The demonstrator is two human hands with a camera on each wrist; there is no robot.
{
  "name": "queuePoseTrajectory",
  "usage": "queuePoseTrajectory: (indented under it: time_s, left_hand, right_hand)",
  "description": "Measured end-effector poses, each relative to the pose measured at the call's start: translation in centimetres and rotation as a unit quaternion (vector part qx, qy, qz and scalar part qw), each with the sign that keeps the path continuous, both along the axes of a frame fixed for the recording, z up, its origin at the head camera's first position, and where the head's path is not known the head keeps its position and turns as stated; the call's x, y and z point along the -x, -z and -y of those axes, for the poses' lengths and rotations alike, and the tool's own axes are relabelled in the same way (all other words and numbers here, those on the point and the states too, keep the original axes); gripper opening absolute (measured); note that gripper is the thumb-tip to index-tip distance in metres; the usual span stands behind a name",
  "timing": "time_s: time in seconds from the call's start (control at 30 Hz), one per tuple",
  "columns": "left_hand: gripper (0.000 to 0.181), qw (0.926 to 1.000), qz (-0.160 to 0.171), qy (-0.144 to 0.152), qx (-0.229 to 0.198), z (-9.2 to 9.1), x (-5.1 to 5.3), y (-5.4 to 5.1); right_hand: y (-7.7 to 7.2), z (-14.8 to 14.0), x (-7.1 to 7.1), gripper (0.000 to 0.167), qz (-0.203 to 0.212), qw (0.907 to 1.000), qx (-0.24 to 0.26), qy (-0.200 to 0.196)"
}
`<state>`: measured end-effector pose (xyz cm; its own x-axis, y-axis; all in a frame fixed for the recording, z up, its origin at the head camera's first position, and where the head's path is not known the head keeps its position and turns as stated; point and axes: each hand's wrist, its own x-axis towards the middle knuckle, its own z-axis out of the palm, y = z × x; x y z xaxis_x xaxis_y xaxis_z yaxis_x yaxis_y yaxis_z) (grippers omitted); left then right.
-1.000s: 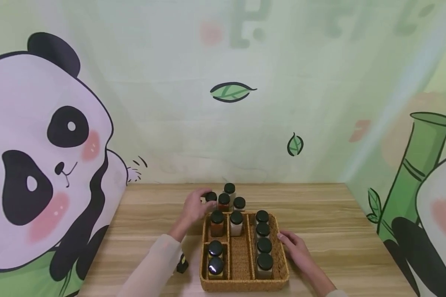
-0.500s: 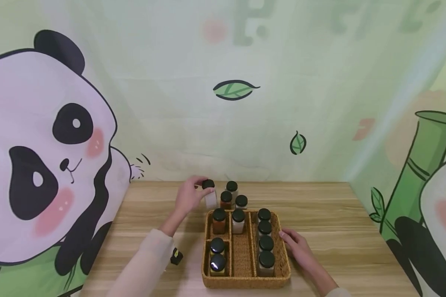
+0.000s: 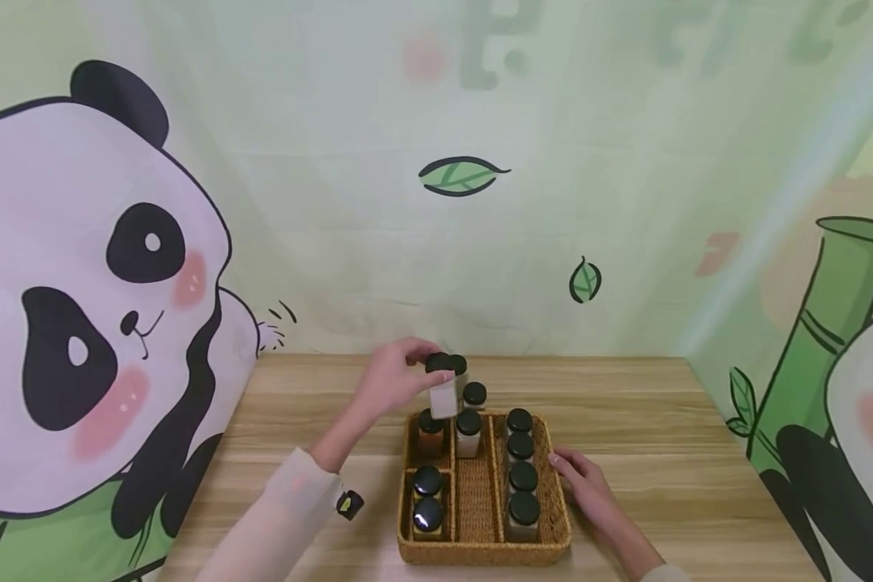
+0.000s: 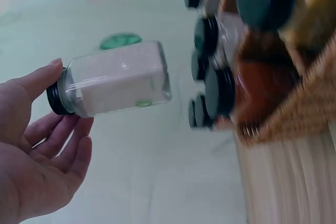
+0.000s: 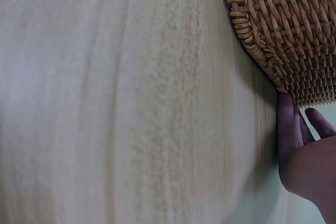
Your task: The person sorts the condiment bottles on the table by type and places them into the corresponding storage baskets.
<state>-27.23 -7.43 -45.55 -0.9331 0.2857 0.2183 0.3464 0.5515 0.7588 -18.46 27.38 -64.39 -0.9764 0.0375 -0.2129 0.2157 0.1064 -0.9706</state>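
My left hand (image 3: 387, 378) pinches the black lid of a clear square spice jar (image 3: 443, 400) of white powder, held over the basket's back-left edge. In the left wrist view the jar (image 4: 118, 80) lies clear of the other jars, its lid between thumb and fingers. A woven divided basket (image 3: 483, 553) stands on the table. My right hand (image 3: 588, 487) touches its right side; in the right wrist view the fingers (image 5: 287, 121) reach against the wicker wall, fairly straight. Several black-lidded jars (image 3: 521, 477) line the basket's right compartment; others stand in the left and middle ones.
Behind the basket stands a black-lidded jar (image 3: 474, 396), with others partly hidden by the held jar. A small black object (image 3: 349, 505) shows beside my left sleeve. The wooden table (image 3: 647, 404) ends at a printed panda backdrop (image 3: 349, 242).
My left hand has raised the white-powder jar from the table behind the basket, first leftward, then right toward the basket's back edge. The right hand stays on the basket's side.
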Motion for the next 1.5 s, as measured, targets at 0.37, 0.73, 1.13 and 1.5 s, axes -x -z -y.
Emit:
queuePoseTrajectory:
  time_s: [0.37, 0.73, 1.13, 1.5]
  left_hand:
    - [0.045, 0.9956, 0.032, 0.088, 0.006, -2.9, -3.4, 1.4]
    - [0.045, 0.9958, 0.019, 0.089, 0.008, -4.1, -5.3, 6.2]
    - [0.041, 0.9963, 0.021, 0.056, 0.061, -5.0, -6.0, 9.1]
    - [0.04, 0.994, -0.008, 0.043, 0.1, -5.4, -6.1, 10.6]
  right_hand:
    - [0.0, -0.1, -0.2, 0.06, 0.003, 1.0, -0.004, 0.005]
    - [-0.3, 0.0, -0.2, 0.061, 0.003, 0.9999, -0.014, 0.001]
    - [-0.2, 0.0, -0.2, 0.06, 0.007, 0.9999, -0.009, 0.004]
    - [-0.2, 0.0, -0.2, 0.061, 0.007, 0.9998, -0.018, 0.002]
